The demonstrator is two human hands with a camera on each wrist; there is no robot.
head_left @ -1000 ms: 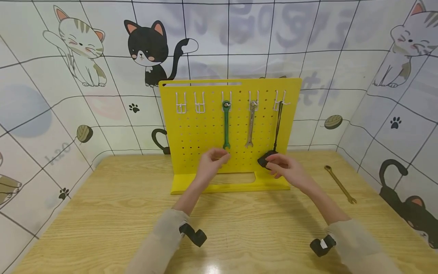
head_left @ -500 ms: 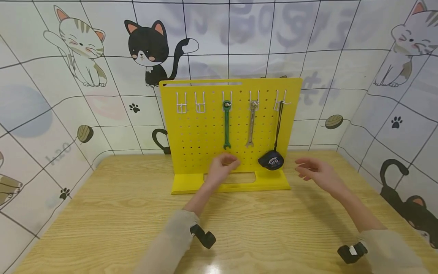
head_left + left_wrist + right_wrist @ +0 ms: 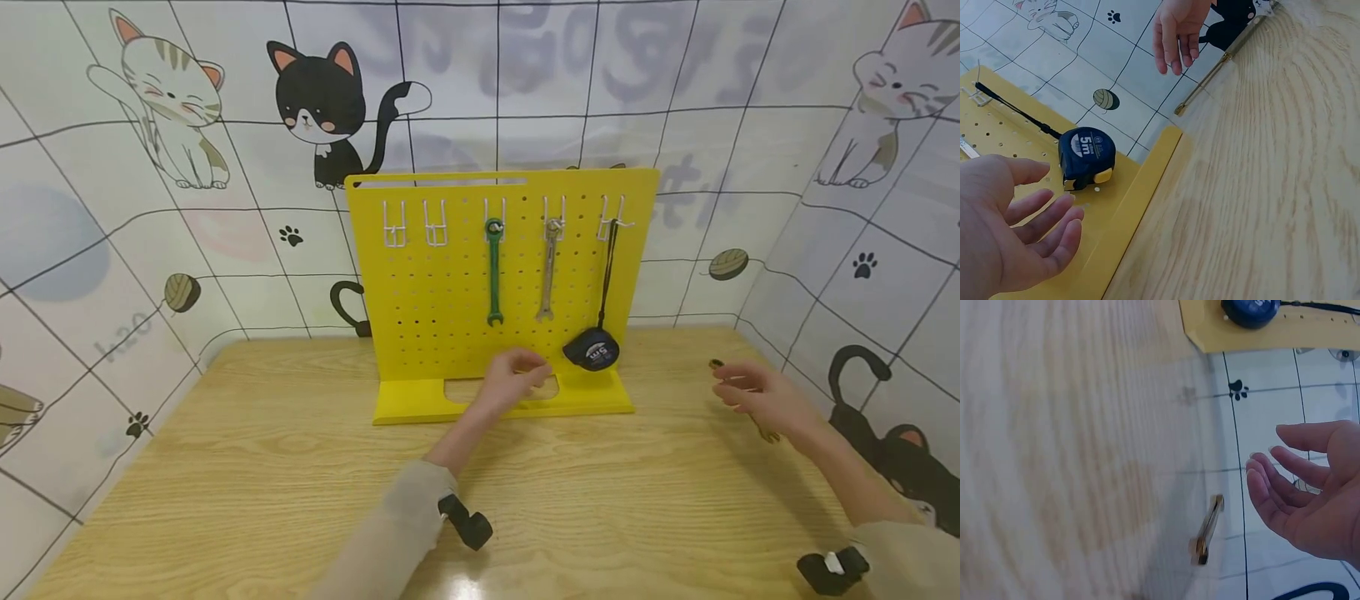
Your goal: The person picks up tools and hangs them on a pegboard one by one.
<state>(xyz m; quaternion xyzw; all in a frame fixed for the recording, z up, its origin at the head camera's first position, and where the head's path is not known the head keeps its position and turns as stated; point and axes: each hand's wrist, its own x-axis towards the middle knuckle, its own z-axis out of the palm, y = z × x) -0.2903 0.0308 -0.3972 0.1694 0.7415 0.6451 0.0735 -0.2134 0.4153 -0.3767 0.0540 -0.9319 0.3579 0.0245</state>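
My right hand (image 3: 772, 404) hovers above the gold wrench (image 3: 767, 431) on the table at the right, hiding its middle in the head view. Its fingers are loosely bent and hold nothing; the right wrist view shows the hand (image 3: 1310, 487) apart from the wrench (image 3: 1208, 531). My left hand (image 3: 512, 382), relaxed with nothing in it, is in front of the lower part of the yellow pegboard (image 3: 435, 292). A black tape measure (image 3: 597, 350) hangs by its cord just right of that hand. Further up hang a green wrench (image 3: 494, 271) and a silver wrench (image 3: 549, 271).
Two white hooks (image 3: 436, 223) at the pegboard's upper left carry nothing. The pegboard's base (image 3: 408, 402) rests on the wooden table (image 3: 300, 467). Cat-print walls (image 3: 480, 100) enclose the back and sides.
My right hand has moved right, away from the tape measure to above the gold wrench. My left hand has drifted right and slightly down along the pegboard. The tape measure's face has come into view.
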